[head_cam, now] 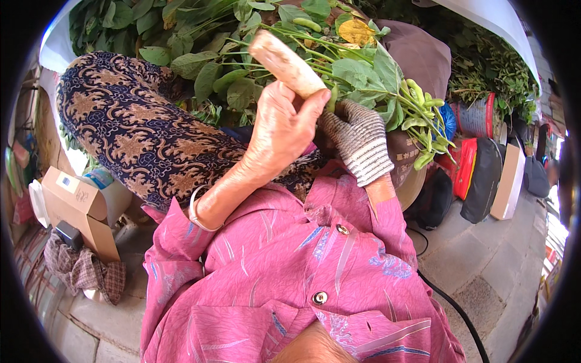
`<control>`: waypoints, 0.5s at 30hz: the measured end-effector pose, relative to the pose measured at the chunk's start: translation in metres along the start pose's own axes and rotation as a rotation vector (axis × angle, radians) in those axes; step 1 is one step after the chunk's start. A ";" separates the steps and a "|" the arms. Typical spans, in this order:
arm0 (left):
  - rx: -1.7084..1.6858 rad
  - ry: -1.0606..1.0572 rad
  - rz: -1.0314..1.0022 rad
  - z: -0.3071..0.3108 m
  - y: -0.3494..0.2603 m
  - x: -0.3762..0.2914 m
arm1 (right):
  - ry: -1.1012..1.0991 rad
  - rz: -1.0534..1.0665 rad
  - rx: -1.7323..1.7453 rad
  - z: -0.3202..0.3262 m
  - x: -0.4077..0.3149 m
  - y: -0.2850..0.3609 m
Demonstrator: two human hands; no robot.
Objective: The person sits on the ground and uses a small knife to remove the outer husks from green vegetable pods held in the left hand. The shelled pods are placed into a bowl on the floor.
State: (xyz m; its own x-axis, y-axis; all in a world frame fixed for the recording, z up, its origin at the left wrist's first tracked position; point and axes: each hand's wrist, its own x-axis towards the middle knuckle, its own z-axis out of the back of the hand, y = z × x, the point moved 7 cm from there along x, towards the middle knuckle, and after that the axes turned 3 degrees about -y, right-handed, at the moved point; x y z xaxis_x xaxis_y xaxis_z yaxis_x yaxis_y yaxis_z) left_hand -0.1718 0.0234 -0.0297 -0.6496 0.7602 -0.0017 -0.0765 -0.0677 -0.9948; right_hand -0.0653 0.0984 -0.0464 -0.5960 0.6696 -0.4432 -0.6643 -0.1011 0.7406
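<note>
My bare left hand (283,125), with a pale bangle on its wrist, is closed round a thick, pale, rod-like piece (288,66), perhaps wood. Its thumb lies along the near end of that piece. Close to its right, my right hand (356,134) wears a grey-and-white knitted glove, fingers curled downward. A green pod (332,98) sticks up between the left thumb and the glove. What the gloved fingers hold is hidden. Leafy stalks, apparently soybean (363,72), lie just beyond both hands, and a cluster of plump green pods (422,118) hangs to the right of the glove.
A heap of leafy plants (195,31) spreads beyond my patterned trouser leg (150,136). At left stand a cardboard box (75,195) and a checked cloth (86,270). Rightward are a red and black bag (481,177), another carton (508,181) and a black cable (458,308) over paving.
</note>
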 end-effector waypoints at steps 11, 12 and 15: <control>0.032 0.018 -0.101 0.004 -0.003 0.005 | 0.130 -0.051 0.434 -0.004 0.001 -0.012; 0.041 0.009 -0.134 0.007 -0.003 0.005 | 0.133 -0.032 0.371 -0.004 0.002 -0.009; -0.136 0.096 -0.009 -0.002 0.012 0.007 | 0.072 0.073 0.200 -0.002 0.004 -0.006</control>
State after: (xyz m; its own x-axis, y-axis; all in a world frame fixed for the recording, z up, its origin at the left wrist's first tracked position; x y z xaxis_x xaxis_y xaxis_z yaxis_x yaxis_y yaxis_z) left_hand -0.1752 0.0291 -0.0422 -0.5736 0.8191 0.0036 0.0259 0.0225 -0.9994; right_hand -0.0644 0.1000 -0.0539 -0.6748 0.6106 -0.4144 -0.5195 0.0057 0.8544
